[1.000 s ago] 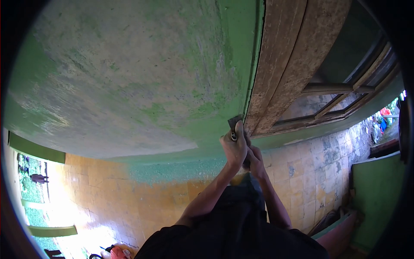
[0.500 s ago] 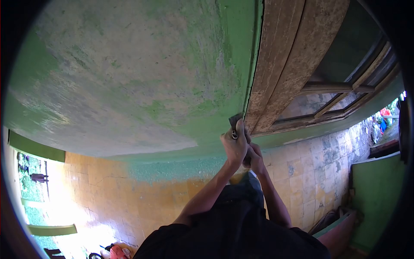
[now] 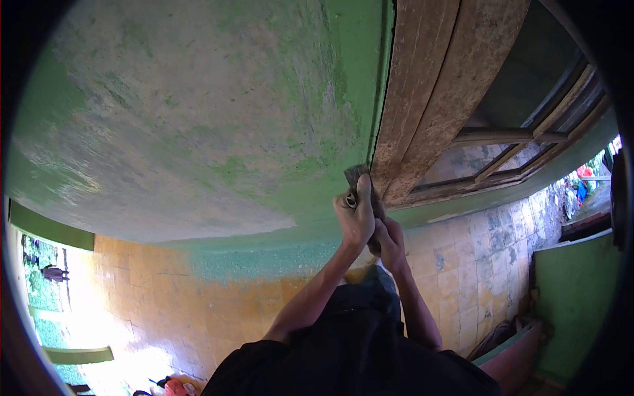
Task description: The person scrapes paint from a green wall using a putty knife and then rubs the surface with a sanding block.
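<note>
My left hand (image 3: 357, 214) is wrapped round a scraper (image 3: 357, 174), close behind its flat metal blade, with the thumb along the top. Below it, my right hand (image 3: 388, 243) is closed round the lower part of the handle. The blade is at the green wall (image 3: 310, 218), just left of the brown wooden window frame (image 3: 413, 112). Whether the edge presses on the paint cannot be made out. Much of the wall to the left shows a pale, patchy surface with streaks of green. Most of the handle is hidden by my fingers.
Glass window panes (image 3: 528, 79) sit in the frame on the right. Yellow tiles (image 3: 218, 303) cover the floor, with a turquoise band (image 3: 264, 261) along the wall's foot. A green panel (image 3: 574, 297) stands at right. Reddish items (image 3: 177, 387) lie at bottom left.
The scraper and both hands have shifted slightly up along the wall beside the window frame. Both hands keep their hold. The whole view has slid a little to the left.
</note>
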{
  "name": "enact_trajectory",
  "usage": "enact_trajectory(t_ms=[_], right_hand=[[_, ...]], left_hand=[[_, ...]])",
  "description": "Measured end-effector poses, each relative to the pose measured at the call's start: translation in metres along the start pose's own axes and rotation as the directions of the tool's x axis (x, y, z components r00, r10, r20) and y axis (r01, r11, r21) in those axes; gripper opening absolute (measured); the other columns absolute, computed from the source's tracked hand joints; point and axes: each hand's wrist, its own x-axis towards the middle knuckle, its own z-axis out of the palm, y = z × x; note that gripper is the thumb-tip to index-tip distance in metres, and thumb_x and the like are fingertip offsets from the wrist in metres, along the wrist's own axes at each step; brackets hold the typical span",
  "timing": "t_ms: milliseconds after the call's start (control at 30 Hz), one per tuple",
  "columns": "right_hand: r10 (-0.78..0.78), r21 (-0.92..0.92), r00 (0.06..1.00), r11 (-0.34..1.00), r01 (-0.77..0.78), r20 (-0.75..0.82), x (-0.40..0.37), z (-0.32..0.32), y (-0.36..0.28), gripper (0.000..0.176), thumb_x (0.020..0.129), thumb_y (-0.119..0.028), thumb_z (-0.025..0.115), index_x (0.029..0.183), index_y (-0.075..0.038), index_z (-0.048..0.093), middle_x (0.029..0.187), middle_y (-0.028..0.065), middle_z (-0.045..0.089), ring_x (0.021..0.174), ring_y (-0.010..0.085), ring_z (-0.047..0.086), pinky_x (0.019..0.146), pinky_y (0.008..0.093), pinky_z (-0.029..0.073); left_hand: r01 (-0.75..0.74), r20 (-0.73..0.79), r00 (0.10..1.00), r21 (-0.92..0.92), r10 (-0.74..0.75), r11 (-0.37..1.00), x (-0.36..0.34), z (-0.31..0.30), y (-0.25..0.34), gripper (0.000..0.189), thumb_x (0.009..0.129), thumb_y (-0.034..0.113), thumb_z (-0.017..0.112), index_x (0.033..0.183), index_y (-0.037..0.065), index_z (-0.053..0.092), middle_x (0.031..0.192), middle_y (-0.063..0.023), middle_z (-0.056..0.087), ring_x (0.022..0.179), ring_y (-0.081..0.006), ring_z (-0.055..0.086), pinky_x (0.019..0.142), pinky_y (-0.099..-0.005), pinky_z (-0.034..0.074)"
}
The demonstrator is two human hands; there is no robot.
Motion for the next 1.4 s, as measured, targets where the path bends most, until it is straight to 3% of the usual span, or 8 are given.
enact_trajectory(t_ms=[200, 400, 500, 700, 1033, 1133, 1267, 1400], right_hand=[[0.135, 0.065, 0.989, 0.989, -0.131, -0.060, -0.011, 0.000, 0.038, 0.033, 0.107, -0.033, 0.046, 0.095, -0.004, 0.057, 0.064, -0.0054, 0.047, 0.050, 0.0025, 0.039, 0.044, 0.0216, 0.029], [0.020, 0.052, 1.000, 0.998, -0.019, -0.015, 0.003, 0.007, 0.037, 0.035, 0.106, -0.035, 0.043, 0.090, -0.007, 0.056, 0.060, -0.0043, 0.046, 0.045, 0.0036, 0.040, 0.040, 0.0216, 0.028], [0.168, 0.027, 0.983, 0.986, -0.166, -0.074, -0.010, -0.001, 0.059, 0.033, 0.107, -0.032, 0.045, 0.092, -0.004, 0.056, 0.065, -0.0044, 0.048, 0.051, 0.0033, 0.039, 0.046, 0.0223, 0.029], [0.029, 0.048, 0.999, 0.998, -0.028, -0.028, 0.004, 0.013, 0.025, 0.033, 0.106, -0.032, 0.046, 0.092, -0.004, 0.056, 0.065, -0.0041, 0.049, 0.051, 0.0033, 0.040, 0.045, 0.0225, 0.029], [0.061, 0.031, 0.995, 0.998, -0.059, -0.074, -0.006, 0.026, 0.014, 0.034, 0.106, -0.033, 0.045, 0.093, -0.004, 0.055, 0.064, -0.0049, 0.047, 0.050, 0.0033, 0.038, 0.043, 0.0225, 0.027], [0.189, 0.054, 0.976, 0.981, -0.184, -0.109, -0.013, 0.025, 0.020, 0.033, 0.106, -0.033, 0.045, 0.097, -0.003, 0.056, 0.065, -0.0052, 0.046, 0.049, 0.0031, 0.037, 0.044, 0.0227, 0.026], [0.071, 0.039, 0.995, 0.997, -0.069, -0.064, -0.010, 0.035, -0.011, 0.034, 0.106, -0.033, 0.045, 0.101, -0.002, 0.058, 0.065, -0.0054, 0.047, 0.050, 0.0026, 0.038, 0.044, 0.0219, 0.026], [0.108, 0.064, 0.991, 0.993, -0.103, -0.078, -0.008, 0.028, 0.014, 0.034, 0.106, -0.034, 0.045, 0.096, -0.004, 0.057, 0.062, -0.0055, 0.045, 0.047, 0.0024, 0.037, 0.042, 0.0220, 0.025]], left_hand=[[0.046, -0.047, 0.998, 0.128, -0.040, 0.991, -0.007, -0.016, -0.013, 0.050, 0.104, 0.028, 0.057, 0.060, 0.004, 0.052, 0.051, -0.0013, 0.051, 0.043, -0.0089, 0.048, 0.040, -0.0277, 0.035], [0.033, 0.028, 0.999, 0.119, -0.036, 0.992, 0.002, -0.019, 0.001, 0.052, 0.104, 0.031, 0.057, 0.059, 0.004, 0.050, 0.051, -0.0017, 0.052, 0.044, -0.0094, 0.050, 0.041, -0.0275, 0.037], [0.046, -0.026, 0.999, 0.160, -0.042, 0.986, -0.004, -0.033, -0.037, 0.052, 0.104, 0.031, 0.056, 0.059, 0.004, 0.050, 0.051, -0.0020, 0.052, 0.043, -0.0096, 0.050, 0.041, -0.0275, 0.037], [0.007, 0.009, 1.000, 0.126, -0.008, 0.992, 0.003, -0.019, 0.007, 0.053, 0.105, 0.031, 0.055, 0.059, 0.004, 0.051, 0.050, -0.0026, 0.052, 0.042, -0.0104, 0.050, 0.040, -0.0281, 0.038], [0.075, 0.003, 0.997, 0.110, -0.076, 0.991, 0.000, -0.021, 0.010, 0.054, 0.105, 0.032, 0.055, 0.059, 0.004, 0.051, 0.049, -0.0037, 0.051, 0.041, -0.0117, 0.050, 0.039, -0.0285, 0.037], [0.079, -0.004, 0.997, 0.110, -0.079, 0.991, -0.004, -0.025, 0.003, 0.054, 0.105, 0.033, 0.054, 0.058, 0.004, 0.051, 0.049, -0.0038, 0.051, 0.041, -0.0121, 0.051, 0.039, -0.0288, 0.037], [-0.003, 0.022, 1.000, 0.086, 0.001, 0.996, 0.008, -0.007, 0.048, 0.054, 0.105, 0.032, 0.053, 0.058, 0.005, 0.051, 0.048, -0.0038, 0.051, 0.041, -0.0121, 0.051, 0.039, -0.0290, 0.037], [0.066, 0.001, 0.998, 0.146, -0.067, 0.987, -0.001, -0.023, 0.015, 0.055, 0.105, 0.032, 0.054, 0.058, 0.004, 0.051, 0.048, -0.0028, 0.051, 0.040, -0.0112, 0.050, 0.038, -0.0287, 0.036]])
